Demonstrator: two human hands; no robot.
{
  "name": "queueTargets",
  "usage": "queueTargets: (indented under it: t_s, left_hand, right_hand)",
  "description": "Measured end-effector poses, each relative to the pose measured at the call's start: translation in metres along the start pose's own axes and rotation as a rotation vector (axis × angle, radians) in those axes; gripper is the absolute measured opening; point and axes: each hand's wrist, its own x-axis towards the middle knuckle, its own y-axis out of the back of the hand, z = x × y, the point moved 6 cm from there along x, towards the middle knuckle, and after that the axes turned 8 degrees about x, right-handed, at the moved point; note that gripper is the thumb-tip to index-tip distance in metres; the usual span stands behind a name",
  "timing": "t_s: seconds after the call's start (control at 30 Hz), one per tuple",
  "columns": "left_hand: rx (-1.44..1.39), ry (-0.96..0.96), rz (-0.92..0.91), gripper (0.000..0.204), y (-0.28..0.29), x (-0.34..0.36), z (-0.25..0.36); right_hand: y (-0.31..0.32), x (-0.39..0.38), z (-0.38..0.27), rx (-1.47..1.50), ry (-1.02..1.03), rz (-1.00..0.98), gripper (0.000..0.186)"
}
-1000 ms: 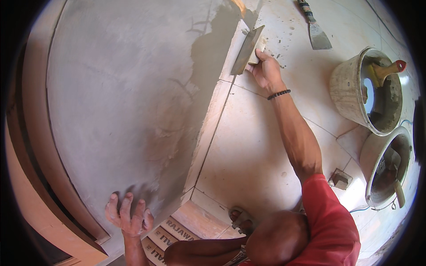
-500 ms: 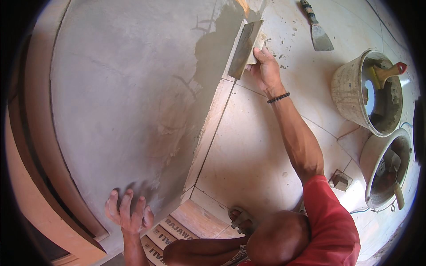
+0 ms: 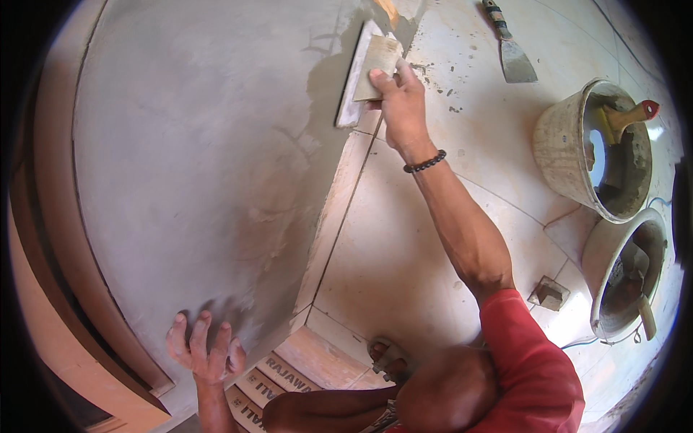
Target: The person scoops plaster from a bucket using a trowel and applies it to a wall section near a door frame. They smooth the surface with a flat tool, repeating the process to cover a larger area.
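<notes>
A grey plastered wall (image 3: 180,159) fills the left half of the view, with a darker wet patch (image 3: 326,83) near its far right edge. In my right hand (image 3: 406,108) is a plastering float (image 3: 377,59), gripped by its block-like handle, its face toward the wall over that wet patch. A dark bead bracelet (image 3: 426,162) circles the right wrist. My left hand (image 3: 208,350) is near the wall's lower part, fingers spread and bent, holding nothing; whether its fingertips touch the surface I cannot tell.
On the tiled floor (image 3: 390,238) lie a scraper (image 3: 516,54) and a small square block (image 3: 549,294). At right stand a bucket (image 3: 563,151) with a brush (image 3: 626,121) in it, and a second tub (image 3: 603,252) containing a trowel (image 3: 644,314). A brown frame (image 3: 54,187) borders the wall's left.
My right hand has moved left with the float, from the wall's edge onto the wet patch. The float has turned, so its handle side shows more. My left hand stays almost in place.
</notes>
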Motion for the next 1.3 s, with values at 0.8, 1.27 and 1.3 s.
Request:
queueTargets:
  t_s: [0.8, 1.27, 1.3]
  left_hand:
    - [0.01, -0.006, -0.007, 0.024, 0.0, 0.0, 0.001]
    - [-0.007, 0.013, 0.015, 0.021, 0.001, 0.001, 0.0]
    - [-0.008, 0.016, 0.005, 0.021, 0.001, 0.001, -0.001]
  right_hand:
    - [-0.025, -0.005, -0.034, -0.223, 0.294, -0.111, 0.05]
    - [0.038, 0.019, -0.011, -0.051, 0.122, -0.07, 0.05]
    - [0.032, 0.02, -0.007, -0.095, 0.098, -0.089, 0.051]
